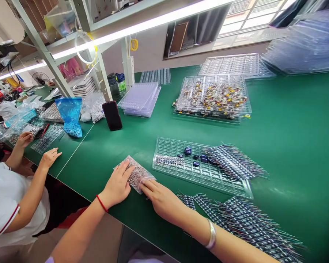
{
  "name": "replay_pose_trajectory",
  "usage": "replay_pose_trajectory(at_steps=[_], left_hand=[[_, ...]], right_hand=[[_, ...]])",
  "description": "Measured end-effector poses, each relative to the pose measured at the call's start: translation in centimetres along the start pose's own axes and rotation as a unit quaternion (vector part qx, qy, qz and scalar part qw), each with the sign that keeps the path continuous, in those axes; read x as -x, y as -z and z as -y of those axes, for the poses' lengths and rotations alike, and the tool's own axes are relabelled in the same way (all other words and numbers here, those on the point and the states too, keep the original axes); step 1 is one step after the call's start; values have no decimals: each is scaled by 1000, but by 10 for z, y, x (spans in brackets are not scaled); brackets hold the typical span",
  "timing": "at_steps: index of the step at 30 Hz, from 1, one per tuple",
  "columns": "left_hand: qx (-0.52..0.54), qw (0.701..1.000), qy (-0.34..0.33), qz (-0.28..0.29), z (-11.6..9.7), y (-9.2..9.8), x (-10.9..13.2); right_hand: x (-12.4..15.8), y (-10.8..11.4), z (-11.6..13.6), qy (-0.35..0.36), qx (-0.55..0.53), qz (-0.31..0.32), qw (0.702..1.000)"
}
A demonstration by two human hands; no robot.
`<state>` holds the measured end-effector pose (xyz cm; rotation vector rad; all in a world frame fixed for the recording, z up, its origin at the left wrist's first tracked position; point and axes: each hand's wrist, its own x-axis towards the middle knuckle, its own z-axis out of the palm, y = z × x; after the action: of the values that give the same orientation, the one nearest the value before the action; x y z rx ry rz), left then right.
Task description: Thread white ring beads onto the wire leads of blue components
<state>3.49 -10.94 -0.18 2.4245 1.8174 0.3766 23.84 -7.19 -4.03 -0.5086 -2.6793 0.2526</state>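
Nearest, left: left forearm (76, 228) with red cord (101, 203); left hand (116, 185) spread flat, ungripping, on clear bag (146, 175) of small parts (135, 170), near centre; probably limp, slippery, best held by its edge. Right: right hand (159, 196) at bag's end, pinch not tellable.

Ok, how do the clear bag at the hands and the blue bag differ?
The clear bag is colourless; the blue bag is tinted. The clear bag lies flat; the blue bag stands up. The left hand and right hand touch the clear bag; no hand touches the blue bag. Both bags hold small parts.
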Motion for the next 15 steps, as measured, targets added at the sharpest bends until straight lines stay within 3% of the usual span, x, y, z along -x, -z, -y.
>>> replay_pose_trajectory(at_steps=[5,10,15], left_hand=[[-13,1000,9,20,-1,-2,-3],[-19,1000,1,24,-1,-1,-5],[-19,999,3,27,-2,-1,-4]], right_hand=[[0,2,0,15,17,7,1000],[0,0,2,-20,-21,-27,999],[2,-7,2,7,-8,-38,999]])
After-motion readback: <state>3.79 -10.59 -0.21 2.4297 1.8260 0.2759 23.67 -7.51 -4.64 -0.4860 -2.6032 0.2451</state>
